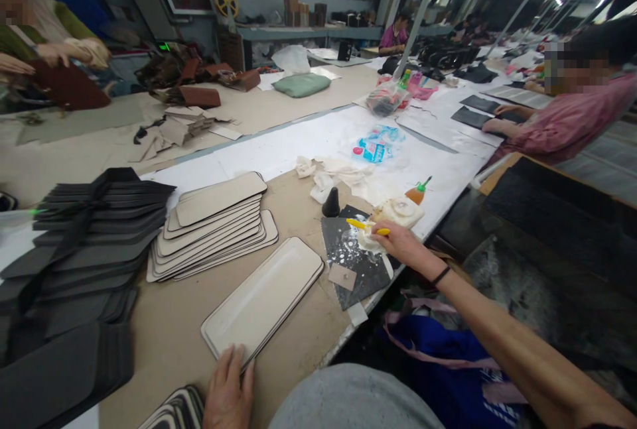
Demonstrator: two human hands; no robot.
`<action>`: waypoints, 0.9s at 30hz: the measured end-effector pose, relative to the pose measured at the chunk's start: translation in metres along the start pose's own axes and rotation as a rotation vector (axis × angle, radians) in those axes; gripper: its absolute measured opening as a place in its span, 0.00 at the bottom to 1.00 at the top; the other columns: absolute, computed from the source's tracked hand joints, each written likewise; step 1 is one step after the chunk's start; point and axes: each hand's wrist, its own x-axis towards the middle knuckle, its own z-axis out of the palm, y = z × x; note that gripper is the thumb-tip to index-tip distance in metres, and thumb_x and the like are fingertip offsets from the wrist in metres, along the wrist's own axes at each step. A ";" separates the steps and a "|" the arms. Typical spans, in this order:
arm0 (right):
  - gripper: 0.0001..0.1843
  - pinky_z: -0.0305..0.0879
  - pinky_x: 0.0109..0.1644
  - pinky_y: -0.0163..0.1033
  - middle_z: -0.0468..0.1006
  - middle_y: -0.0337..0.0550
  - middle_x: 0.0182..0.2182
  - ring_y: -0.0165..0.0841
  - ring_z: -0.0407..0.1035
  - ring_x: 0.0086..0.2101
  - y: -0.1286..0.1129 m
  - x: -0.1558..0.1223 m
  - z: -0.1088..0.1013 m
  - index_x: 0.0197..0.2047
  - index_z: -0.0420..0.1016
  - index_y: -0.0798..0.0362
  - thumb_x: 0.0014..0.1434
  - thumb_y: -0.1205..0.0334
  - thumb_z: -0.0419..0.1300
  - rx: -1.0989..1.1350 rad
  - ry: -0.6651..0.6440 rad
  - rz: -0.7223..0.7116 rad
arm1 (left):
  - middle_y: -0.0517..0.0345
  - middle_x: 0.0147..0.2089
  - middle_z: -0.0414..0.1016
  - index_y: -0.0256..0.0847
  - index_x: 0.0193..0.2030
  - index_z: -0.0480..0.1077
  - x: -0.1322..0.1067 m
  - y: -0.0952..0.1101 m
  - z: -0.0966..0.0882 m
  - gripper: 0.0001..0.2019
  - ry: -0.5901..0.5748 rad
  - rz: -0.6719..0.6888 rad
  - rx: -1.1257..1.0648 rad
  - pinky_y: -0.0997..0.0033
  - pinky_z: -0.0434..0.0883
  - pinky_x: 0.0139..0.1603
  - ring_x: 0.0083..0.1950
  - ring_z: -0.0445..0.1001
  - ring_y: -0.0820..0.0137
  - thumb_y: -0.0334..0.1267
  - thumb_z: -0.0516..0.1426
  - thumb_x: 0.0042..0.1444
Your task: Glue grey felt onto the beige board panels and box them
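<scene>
My left hand (227, 389) lies at the near table edge, fingers flat on the near end of a pale rounded panel (263, 296) that rests on the brown table top. My right hand (401, 243) reaches out to the right and is closed on a yellow-handled tool (365, 225), its tip over a whitish glue-smeared patch on a dark mat (355, 260). A small tan patch (342, 276) lies on that mat. A black cone-shaped cap (331, 203) and an orange glue bottle with a green tip (417, 192) stand just beyond.
A stack of pale panels (213, 230) sits left of centre, with piles of dark grey panels (84, 243) further left. Crumpled white rags (333, 174) and a blue packet (375, 144) lie beyond. Other people work at the far left (44, 38) and right (572, 117).
</scene>
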 end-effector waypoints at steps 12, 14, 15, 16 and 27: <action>0.14 0.67 0.29 0.37 0.76 0.45 0.20 0.36 0.72 0.23 0.027 -0.030 0.003 0.32 0.73 0.58 0.49 0.56 0.55 0.285 0.440 0.775 | 0.47 0.49 0.69 0.39 0.43 0.69 0.000 -0.004 0.000 0.17 -0.049 -0.052 -0.054 0.55 0.67 0.51 0.51 0.67 0.60 0.44 0.46 0.54; 0.13 0.68 0.28 0.38 0.76 0.45 0.20 0.36 0.72 0.22 0.025 -0.035 0.003 0.32 0.72 0.58 0.47 0.56 0.57 0.351 0.475 0.750 | 0.47 0.49 0.69 0.39 0.43 0.69 0.000 -0.001 -0.002 0.16 -0.053 -0.061 -0.050 0.56 0.67 0.51 0.51 0.67 0.60 0.44 0.47 0.54; 0.14 0.69 0.27 0.38 0.75 0.45 0.20 0.36 0.72 0.22 0.022 -0.036 0.004 0.32 0.72 0.58 0.47 0.55 0.58 0.390 0.492 0.739 | 0.47 0.49 0.69 0.39 0.44 0.69 0.000 0.002 -0.003 0.16 -0.054 -0.064 -0.045 0.56 0.68 0.51 0.51 0.67 0.61 0.43 0.47 0.55; 0.14 0.69 0.27 0.38 0.75 0.44 0.20 0.36 0.72 0.22 0.018 -0.037 0.007 0.32 0.72 0.57 0.46 0.55 0.59 0.435 0.506 0.732 | 0.47 0.49 0.69 0.39 0.44 0.69 -0.001 0.004 -0.004 0.16 -0.052 -0.067 -0.038 0.56 0.68 0.51 0.51 0.67 0.61 0.42 0.47 0.55; 0.21 0.70 0.29 0.41 0.75 0.44 0.24 0.35 0.71 0.23 -0.159 -0.014 0.132 0.31 0.68 0.54 0.46 0.44 0.58 0.830 -0.149 0.345 | 0.48 0.48 0.65 0.40 0.47 0.65 0.005 0.029 -0.024 0.14 -0.107 -0.165 0.101 0.60 0.67 0.49 0.51 0.62 0.62 0.30 0.50 0.54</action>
